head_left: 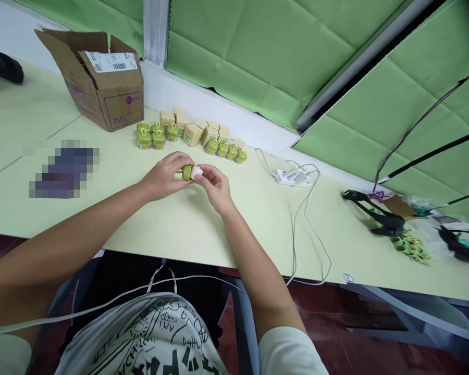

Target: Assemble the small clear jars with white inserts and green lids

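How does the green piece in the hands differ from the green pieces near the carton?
The held green piece lies sideways between the left hand and right hand; the standing green pieces sit upright, untouched. The held one is single; the standing ones are grouped. Both are small and green.

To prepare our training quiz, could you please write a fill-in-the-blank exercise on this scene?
1. The left hand and right hand together hold a small ____-and-white item.
2. The labelled box beyond them is made of ____.
3. The cable trailing over the edge of the table is ____.
Missing words: green; cardboard; white.
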A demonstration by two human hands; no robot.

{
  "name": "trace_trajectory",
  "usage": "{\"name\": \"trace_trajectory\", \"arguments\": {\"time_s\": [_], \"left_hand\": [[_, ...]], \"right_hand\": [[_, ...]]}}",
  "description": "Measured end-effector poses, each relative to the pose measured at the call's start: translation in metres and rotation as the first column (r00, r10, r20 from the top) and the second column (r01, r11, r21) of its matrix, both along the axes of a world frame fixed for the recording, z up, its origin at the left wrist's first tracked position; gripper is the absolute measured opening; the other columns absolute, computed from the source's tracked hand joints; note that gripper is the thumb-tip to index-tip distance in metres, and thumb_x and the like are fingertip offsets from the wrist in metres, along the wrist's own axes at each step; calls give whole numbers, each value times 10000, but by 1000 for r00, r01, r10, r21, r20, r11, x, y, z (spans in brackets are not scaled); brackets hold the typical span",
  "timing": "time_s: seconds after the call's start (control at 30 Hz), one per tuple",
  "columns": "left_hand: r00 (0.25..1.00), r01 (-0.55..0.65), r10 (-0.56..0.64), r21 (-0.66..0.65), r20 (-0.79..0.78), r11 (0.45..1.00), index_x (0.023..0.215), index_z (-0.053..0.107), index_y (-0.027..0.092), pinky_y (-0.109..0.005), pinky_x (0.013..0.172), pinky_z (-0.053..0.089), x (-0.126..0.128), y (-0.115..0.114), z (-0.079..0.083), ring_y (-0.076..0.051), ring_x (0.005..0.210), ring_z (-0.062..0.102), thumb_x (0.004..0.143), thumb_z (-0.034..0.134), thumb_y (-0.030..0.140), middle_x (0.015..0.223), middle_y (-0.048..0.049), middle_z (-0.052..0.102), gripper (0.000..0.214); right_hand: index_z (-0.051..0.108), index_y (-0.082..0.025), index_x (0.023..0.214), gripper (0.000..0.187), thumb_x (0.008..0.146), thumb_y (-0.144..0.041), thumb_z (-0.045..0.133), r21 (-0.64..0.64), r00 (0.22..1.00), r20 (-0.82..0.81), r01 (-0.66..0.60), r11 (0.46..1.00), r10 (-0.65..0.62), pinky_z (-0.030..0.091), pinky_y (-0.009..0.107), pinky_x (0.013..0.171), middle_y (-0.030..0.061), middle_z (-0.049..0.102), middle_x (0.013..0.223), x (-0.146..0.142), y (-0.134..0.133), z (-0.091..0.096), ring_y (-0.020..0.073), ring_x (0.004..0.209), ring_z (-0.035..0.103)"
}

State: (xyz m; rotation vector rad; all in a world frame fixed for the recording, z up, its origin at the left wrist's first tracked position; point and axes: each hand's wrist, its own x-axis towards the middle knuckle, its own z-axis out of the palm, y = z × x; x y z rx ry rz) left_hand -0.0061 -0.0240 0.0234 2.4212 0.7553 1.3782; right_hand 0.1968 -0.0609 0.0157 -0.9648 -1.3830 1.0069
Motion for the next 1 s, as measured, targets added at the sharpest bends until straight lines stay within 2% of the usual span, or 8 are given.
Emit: {"name": "trace_trajectory", "arguments": {"time_s": [0.3, 0.47, 0.73, 0.83, 1.0], "left_hand": [[1000, 5, -5, 4, 5, 1000, 1176, 736, 246, -422, 1016, 601, 0, 1, -4, -248, 1107, 721, 954, 740, 512, 1233, -111, 737, 346], [1000, 26, -26, 28, 6, 999, 1167, 744, 250, -414, 1026, 597, 0, 3, -7, -242, 1115, 724, 976, 727, 483, 1233, -108, 740, 301], [1000, 3, -3, 9, 5, 1000, 1183, 744, 242, -409, 1004, 603, 0, 3, -7, -247, 1096, 730, 947, 750, 484, 1221, -104, 746, 338], [1000, 5, -5, 8, 2, 1000, 1180, 741, 235, -400, 994, 605, 0, 3, -7, -246, 1092, 730, 940, 754, 487, 1205, -103, 750, 349], [999, 36, -36, 26, 22, 999, 1170, 741, 216, -378, 970, 607, 0, 4, -9, -234, 1070, 733, 949, 760, 474, 1183, -106, 753, 340]], "right_hand": [[796, -258, 1139, 599, 738, -696, 876, 2, 998, 62, 22, 1000, -22, 650, 480, 1009, 65, 829, 1135, 2, -1, 0, 260, 1016, 782], [798, -251, 1181, 619, 758, -699, 861, 5, 996, 91, 15, 1000, -16, 645, 490, 1025, 86, 824, 1185, 2, -1, -4, 283, 1083, 784], [670, -285, 1168, 622, 758, -711, 862, 27, 996, 84, 25, 999, -28, 649, 417, 987, 55, 812, 1113, -1, -7, 1, 219, 1003, 782], [666, -277, 1080, 592, 754, -738, 847, 30, 994, 107, 36, 999, -39, 652, 395, 955, 46, 800, 1084, -2, -8, 2, 210, 976, 773], [694, -269, 1071, 592, 754, -746, 841, 33, 993, 110, 44, 998, -48, 662, 388, 907, 46, 802, 1058, -3, -7, 0, 212, 954, 773]]}}
